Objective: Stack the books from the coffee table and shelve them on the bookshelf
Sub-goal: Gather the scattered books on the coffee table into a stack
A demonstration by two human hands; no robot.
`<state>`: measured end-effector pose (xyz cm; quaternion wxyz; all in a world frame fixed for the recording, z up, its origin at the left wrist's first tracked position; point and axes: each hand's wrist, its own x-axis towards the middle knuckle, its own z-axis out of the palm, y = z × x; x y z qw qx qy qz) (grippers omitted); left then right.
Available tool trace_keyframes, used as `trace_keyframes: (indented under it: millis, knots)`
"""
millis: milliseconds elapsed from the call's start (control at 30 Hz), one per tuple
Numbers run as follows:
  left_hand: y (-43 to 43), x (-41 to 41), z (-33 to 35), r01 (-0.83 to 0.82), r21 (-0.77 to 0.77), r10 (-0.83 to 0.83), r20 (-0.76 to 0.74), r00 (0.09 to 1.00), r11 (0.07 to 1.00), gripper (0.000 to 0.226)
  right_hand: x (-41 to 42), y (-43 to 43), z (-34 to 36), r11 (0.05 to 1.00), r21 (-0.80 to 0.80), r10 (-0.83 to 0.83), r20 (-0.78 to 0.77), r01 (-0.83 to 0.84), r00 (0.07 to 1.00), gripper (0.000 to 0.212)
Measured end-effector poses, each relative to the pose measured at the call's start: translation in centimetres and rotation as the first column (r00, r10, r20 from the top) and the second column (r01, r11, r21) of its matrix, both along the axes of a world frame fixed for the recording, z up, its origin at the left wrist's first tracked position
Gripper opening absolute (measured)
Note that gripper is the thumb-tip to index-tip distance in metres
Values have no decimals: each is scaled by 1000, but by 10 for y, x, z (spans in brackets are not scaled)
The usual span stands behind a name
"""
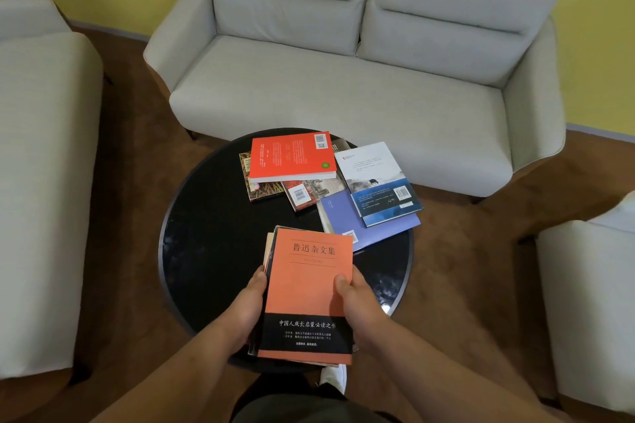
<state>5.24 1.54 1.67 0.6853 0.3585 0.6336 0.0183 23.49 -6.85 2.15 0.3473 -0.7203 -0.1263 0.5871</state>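
Small stack (305, 288), orange paperback on top, over the near edge of the coffee table (206, 251). My left hand (245, 311) and right hand (357, 302) grip its long sides. The covers look like they'd slide, so I'd support it from underneath. Loose books (292, 156) are farther back.
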Motion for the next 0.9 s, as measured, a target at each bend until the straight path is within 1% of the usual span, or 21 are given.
trace_keyframes:
  millis: [33,100,133,167,267,333,400,433,467,500,533,567,600,633,667,700,733,767,833,867,900]
  knots:
    - [0,0,0,23,66,-21,-35,999,998,55,2,1,1,998,-7,61,78,-61,995,30]
    - [5,0,1,53,262,-22,-120,992,964,60,11,4,4,985,-8,167,248,-170,954,30]
    - [9,1,5,59,342,-15,-128,992,938,60,16,7,6,981,-9,186,295,-192,937,29]
    - [14,3,9,41,374,-4,-100,995,926,59,22,10,8,982,-16,187,297,-191,936,28]
    - [27,11,18,48,304,-43,-22,999,951,58,31,19,12,973,-93,228,238,-212,944,26]
    - [29,12,18,97,243,-99,-3,995,965,54,30,18,13,947,-126,320,259,-296,911,30]
    - [28,11,18,57,239,-62,14,998,969,55,35,19,21,914,-112,405,325,-390,855,30]
    - [28,11,16,29,297,-21,-31,999,954,59,42,23,28,891,-97,445,374,-443,814,30]
    - [31,8,15,35,398,4,-97,995,917,64,51,30,37,859,-82,491,417,-506,765,32]
    - [33,7,17,89,510,-11,-153,988,855,68,61,38,50,807,-65,551,438,-586,710,35]
    - [36,8,22,178,609,-74,-193,979,773,71,68,49,64,731,-59,630,445,-680,637,36]
    - [37,11,28,266,662,-173,-204,964,701,71,72,59,78,631,-73,711,454,-772,537,35]
    - [38,15,35,314,667,-274,-169,947,675,65,72,69,90,526,-102,771,477,-844,423,32]
    - [39,19,42,316,631,-339,-88,937,708,51,70,78,97,444,-130,793,517,-887,322,28]
    - [40,22,49,277,566,-347,17,938,776,34,66,86,103,412,-145,784,559,-899,270,24]
    - [40,23,53,209,499,-300,109,948,841,21,63,91,108,432,-144,759,591,-890,273,22]
    - [40,21,58,145,449,-239,158,958,881,14,61,93,112,475,-134,721,626,-870,297,23]
    - [38,17,61,101,420,-190,176,966,902,11,61,92,114,517,-126,649,703,-846,292,26]
    - [29,6,63,-16,353,-66,221,973,936,11,64,82,109,608,-56,355,912,-792,207,28]
    - [19,1,61,-110,290,36,250,967,951,11,63,72,102,673,36,174,963,-739,204,27]
    - [6,-4,58,-215,203,154,281,947,955,10,62,60,94,749,147,36,965,-646,261,28]
